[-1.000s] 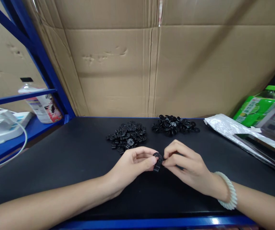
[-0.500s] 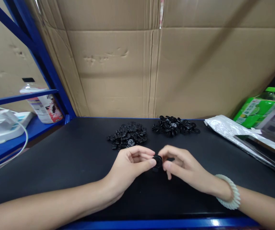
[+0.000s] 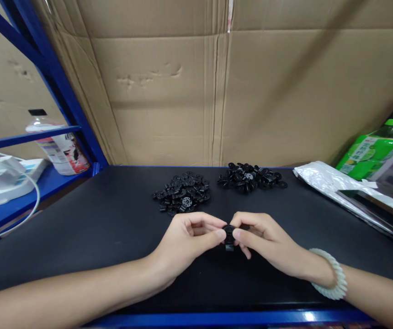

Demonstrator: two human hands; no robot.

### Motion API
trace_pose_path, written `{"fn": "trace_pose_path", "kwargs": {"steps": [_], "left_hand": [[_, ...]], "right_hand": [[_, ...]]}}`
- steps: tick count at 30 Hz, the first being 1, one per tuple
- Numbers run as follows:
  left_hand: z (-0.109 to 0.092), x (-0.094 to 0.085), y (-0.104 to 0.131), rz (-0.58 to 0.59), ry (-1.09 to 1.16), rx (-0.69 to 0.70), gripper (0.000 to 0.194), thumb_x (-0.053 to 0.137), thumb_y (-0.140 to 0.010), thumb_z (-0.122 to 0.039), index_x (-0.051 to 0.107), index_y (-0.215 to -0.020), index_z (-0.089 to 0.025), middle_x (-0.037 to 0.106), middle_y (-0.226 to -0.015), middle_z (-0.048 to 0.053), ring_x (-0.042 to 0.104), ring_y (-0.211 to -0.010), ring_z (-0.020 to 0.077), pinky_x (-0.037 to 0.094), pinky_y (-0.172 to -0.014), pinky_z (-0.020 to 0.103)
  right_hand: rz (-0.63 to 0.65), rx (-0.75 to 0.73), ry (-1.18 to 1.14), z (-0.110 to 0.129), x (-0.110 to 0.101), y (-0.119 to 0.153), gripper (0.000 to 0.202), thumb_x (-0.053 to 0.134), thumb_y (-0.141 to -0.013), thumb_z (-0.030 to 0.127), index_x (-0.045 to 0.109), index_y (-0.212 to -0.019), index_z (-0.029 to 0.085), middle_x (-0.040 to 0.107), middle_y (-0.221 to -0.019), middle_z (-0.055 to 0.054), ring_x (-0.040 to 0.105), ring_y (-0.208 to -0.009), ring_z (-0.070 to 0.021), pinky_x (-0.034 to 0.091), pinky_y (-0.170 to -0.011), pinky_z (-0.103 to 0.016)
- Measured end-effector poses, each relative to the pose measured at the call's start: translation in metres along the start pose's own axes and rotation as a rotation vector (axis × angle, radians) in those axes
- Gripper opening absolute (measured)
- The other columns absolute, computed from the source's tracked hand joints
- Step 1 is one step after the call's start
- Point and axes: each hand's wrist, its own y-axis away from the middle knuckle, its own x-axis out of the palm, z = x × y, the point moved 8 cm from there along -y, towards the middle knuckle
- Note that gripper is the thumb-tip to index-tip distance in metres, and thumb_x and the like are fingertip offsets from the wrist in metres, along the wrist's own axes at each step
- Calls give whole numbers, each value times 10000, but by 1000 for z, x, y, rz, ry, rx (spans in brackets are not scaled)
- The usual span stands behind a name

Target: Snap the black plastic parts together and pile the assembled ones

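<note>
Between my two hands is a small round black part with a short block at its lower edge. My left hand pinches its left side between thumb and fingers. On its right side, my right hand is closed with thumb and forefinger. Beyond my left hand lies a pile of black parts with holed discs. A second pile of black disc-like pieces lies farther back, to the right of the first.
Everything rests on a black table with a blue edge. A silvery bag, a dark flat device and a green bottle are at the right. At left, a blue shelf holds a power strip and a bottle.
My right thumb and forefinger have closed onto the round part's right side. The part has shifted slightly right, and its lower block shows more clearly.
</note>
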Motion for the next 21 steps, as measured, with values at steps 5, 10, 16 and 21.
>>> {"fn": "trace_pose_path", "kwargs": {"steps": [5, 10, 16, 21], "left_hand": [[-3, -1, 0, -21, -45, 28, 146, 772, -675, -210, 740, -799, -140, 746, -709, 35, 680, -688, 160, 542, -733, 282], [-4, -2, 0, -27, -93, 58, 139, 759, -682, -216, 742, -796, -138, 750, -728, 41, 685, -705, 166, 551, -732, 281], [-4, -2, 1, -34, -137, 79, 129, 739, -692, -209, 736, -798, -135, 730, -717, 37, 672, -693, 161, 548, -714, 277], [-5, -1, 1, -33, -148, 99, 124, 739, -691, -214, 729, -789, -138, 724, -723, 41, 669, -705, 170, 547, -728, 297]], "right_hand": [[3, 4, 2, -1, 1, 2, 303, 524, -906, 416, 536, -743, 161, 499, -646, 19, 467, -518, -92, 364, -497, -225], [13, 15, -28, -3, 3, 1, 313, 526, -904, 433, 523, -747, 163, 497, -660, 18, 454, -517, -91, 361, -496, -228], [5, 24, 31, -4, 4, 3, 296, 502, -920, 409, 532, -762, 161, 515, -670, 13, 454, -515, -92, 352, -496, -228], [-8, 22, 90, -2, 4, 5, 305, 479, -930, 410, 534, -756, 167, 518, -637, 18, 450, -505, -95, 351, -502, -229]]}}
